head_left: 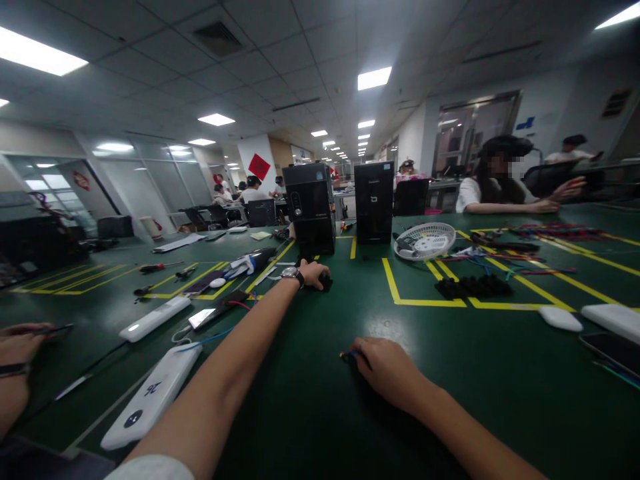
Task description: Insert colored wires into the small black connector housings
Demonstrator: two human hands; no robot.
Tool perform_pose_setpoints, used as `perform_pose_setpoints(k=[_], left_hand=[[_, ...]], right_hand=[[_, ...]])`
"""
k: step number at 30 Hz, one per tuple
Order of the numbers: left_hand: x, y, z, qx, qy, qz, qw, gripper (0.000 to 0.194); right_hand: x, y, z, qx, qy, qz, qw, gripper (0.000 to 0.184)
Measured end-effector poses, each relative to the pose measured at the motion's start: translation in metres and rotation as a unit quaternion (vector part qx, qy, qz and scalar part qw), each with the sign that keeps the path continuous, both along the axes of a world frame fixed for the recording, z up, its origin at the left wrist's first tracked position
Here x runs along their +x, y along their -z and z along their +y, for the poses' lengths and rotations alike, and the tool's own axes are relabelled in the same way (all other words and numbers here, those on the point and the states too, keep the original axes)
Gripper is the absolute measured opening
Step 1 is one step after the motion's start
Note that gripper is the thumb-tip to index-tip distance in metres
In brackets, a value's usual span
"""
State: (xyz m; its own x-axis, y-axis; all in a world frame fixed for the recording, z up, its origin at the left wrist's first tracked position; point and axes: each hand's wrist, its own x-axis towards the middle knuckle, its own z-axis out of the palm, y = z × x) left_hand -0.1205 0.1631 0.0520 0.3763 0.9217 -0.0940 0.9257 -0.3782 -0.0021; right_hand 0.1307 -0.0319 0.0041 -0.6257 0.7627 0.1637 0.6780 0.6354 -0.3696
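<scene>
My left hand (313,272), with a watch on the wrist, reaches far forward over the green table (320,400) and is closed on a small black part (325,283) just in front of a black computer tower (310,208). My right hand (385,367) rests on the table nearer me, fingers pinched on a thin blue wire end (349,355). A second black tower (373,201) stands to the right of the first.
White power banks (153,395) (154,319) and cables lie at left, screwdrivers (159,267) further back. A white fan grille (425,241), black connectors (473,287) and coloured wires sit at right. Another person's hand (17,343) is at the left edge; a person (500,190) sits across.
</scene>
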Motion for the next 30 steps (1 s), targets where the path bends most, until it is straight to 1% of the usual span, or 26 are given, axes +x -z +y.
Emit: perform_pose_setpoints(k=[4, 6, 7, 10, 13, 14, 16, 18, 20, 21, 22, 24, 26, 27, 28, 29, 30], left_hand=[[0.004, -0.004, -0.006, 0.008, 0.0, -0.007, 1.0, 0.063], [0.005, -0.011, -0.013, 0.021, 0.009, -0.02, 1.0, 0.068], [0.005, -0.017, -0.018, 0.03, 0.014, -0.028, 0.999, 0.068], [-0.002, -0.043, -0.04, 0.065, 0.041, -0.061, 0.995, 0.058], [-0.019, -0.08, -0.071, 0.107, 0.089, -0.093, 0.986, 0.051], [-0.025, -0.093, -0.083, 0.114, 0.101, -0.096, 0.984, 0.049], [-0.034, -0.119, -0.107, 0.113, 0.105, -0.085, 0.984, 0.047], [-0.038, -0.14, -0.128, 0.116, 0.095, -0.068, 0.986, 0.048], [-0.038, -0.153, -0.145, 0.128, 0.088, -0.052, 0.987, 0.049], [-0.036, -0.157, -0.151, 0.135, 0.089, -0.045, 0.986, 0.05], [-0.034, -0.158, -0.155, 0.141, 0.092, -0.041, 0.985, 0.049], [-0.029, -0.154, -0.159, 0.151, 0.093, -0.042, 0.983, 0.049], [-0.023, -0.142, -0.159, 0.154, 0.084, -0.064, 0.982, 0.049], [-0.019, -0.133, -0.157, 0.153, 0.079, -0.083, 0.982, 0.049], [-0.015, -0.123, -0.155, 0.15, 0.08, -0.105, 0.98, 0.048], [-0.009, -0.111, -0.152, 0.145, 0.085, -0.129, 0.977, 0.047], [-0.002, -0.098, -0.149, 0.141, 0.093, -0.151, 0.974, 0.046]], right_hand=[[0.0, -0.004, -0.001, -0.012, -0.005, 0.009, 1.0, 0.024], [0.003, -0.006, -0.001, -0.019, -0.004, 0.015, 1.0, 0.024], [0.005, -0.007, -0.001, -0.021, -0.002, 0.021, 1.0, 0.024], [0.012, -0.008, 0.001, -0.03, 0.02, 0.042, 0.998, 0.024], [0.006, -0.012, 0.007, -0.04, 0.062, 0.049, 0.996, 0.025], [-0.002, -0.015, 0.01, -0.038, 0.07, 0.051, 0.996, 0.025], [-0.029, -0.023, 0.018, -0.043, 0.068, 0.056, 0.995, 0.023], [-0.068, -0.037, 0.026, -0.091, 0.045, 0.072, 0.992, 0.023], [-0.111, -0.053, 0.033, -0.155, 0.027, 0.097, 0.983, 0.029], [-0.131, -0.061, 0.035, -0.157, 0.026, 0.105, 0.982, 0.031], [-0.149, -0.067, 0.036, -0.154, 0.03, 0.114, 0.981, 0.03], [-0.173, -0.074, 0.036, -0.133, 0.055, 0.123, 0.982, 0.03], [-0.178, -0.071, 0.033, -0.069, 0.08, 0.103, 0.989, 0.036], [-0.171, -0.068, 0.03, -0.027, 0.081, 0.082, 0.993, 0.038], [-0.159, -0.063, 0.027, 0.016, 0.076, 0.058, 0.995, 0.037], [-0.14, -0.059, 0.022, 0.052, 0.072, 0.034, 0.996, 0.034], [-0.115, -0.057, 0.015, 0.07, 0.07, 0.015, 0.995, 0.029]])
